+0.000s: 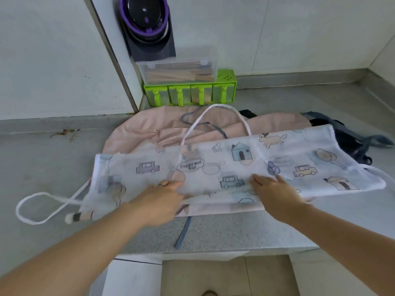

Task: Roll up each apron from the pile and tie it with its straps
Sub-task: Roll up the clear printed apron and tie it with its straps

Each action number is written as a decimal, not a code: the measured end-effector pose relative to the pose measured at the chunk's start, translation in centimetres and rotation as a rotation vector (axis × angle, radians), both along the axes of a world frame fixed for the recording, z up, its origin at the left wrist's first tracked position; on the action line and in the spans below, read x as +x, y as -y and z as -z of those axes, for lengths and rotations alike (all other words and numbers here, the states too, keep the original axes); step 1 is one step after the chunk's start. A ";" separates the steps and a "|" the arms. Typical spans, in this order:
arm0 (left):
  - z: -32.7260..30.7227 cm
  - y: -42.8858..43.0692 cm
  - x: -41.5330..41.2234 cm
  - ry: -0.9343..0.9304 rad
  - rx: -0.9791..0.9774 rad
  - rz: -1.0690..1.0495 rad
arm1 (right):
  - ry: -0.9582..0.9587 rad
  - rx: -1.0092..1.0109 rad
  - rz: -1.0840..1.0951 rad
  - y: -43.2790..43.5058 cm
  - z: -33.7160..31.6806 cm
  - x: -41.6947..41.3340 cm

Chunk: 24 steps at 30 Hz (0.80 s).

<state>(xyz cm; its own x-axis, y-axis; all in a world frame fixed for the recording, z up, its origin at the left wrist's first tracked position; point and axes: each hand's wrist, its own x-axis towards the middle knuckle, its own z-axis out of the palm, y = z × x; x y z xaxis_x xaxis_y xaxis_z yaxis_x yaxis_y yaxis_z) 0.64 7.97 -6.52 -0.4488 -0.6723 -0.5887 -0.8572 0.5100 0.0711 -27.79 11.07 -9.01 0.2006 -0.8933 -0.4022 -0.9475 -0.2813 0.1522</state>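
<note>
- White printed apron (235, 167) lies spread crosswise under both hands, reaching well past each one.
- Left hand (162, 199) seems to pinch the apron's near fold with curled fingers; blur leaves the grip unsure.
- Right hand (271, 193), apart from the left, presses flat fingers on the cloth.
- Pink apron (149, 129) lies beneath, showing beyond the hands.
- White strap loop (32, 208) trails outside the left hand.

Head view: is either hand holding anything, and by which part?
Left hand pinches the printed apron at its near edge. Right hand only presses flat on it, fingers straight.
</note>
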 end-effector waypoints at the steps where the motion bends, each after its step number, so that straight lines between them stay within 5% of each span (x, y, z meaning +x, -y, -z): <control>1: -0.5 -0.2 0.2 0.009 0.138 -0.044 | -0.007 0.094 -0.022 0.0 -1.0 0.1; 5: -1.8 0.6 0.7 -0.030 0.546 -0.325 | -0.064 0.563 0.016 2.1 -5.5 0.7; 7: -2.3 2.0 0.2 0.010 0.556 -0.405 | -0.121 0.625 0.074 4.2 -6.1 0.5; 12: -1.1 4.6 -1.0 0.067 0.366 -0.326 | -0.080 0.392 0.202 7.0 -2.7 -1.0; 21: 2.1 3.9 1.9 -0.173 -0.120 -0.228 | 0.216 0.259 0.281 6.2 -1.8 -3.6; 24: 2.7 4.6 1.7 -0.180 -0.233 -0.246 | 0.149 0.187 0.251 6.9 -1.6 -3.5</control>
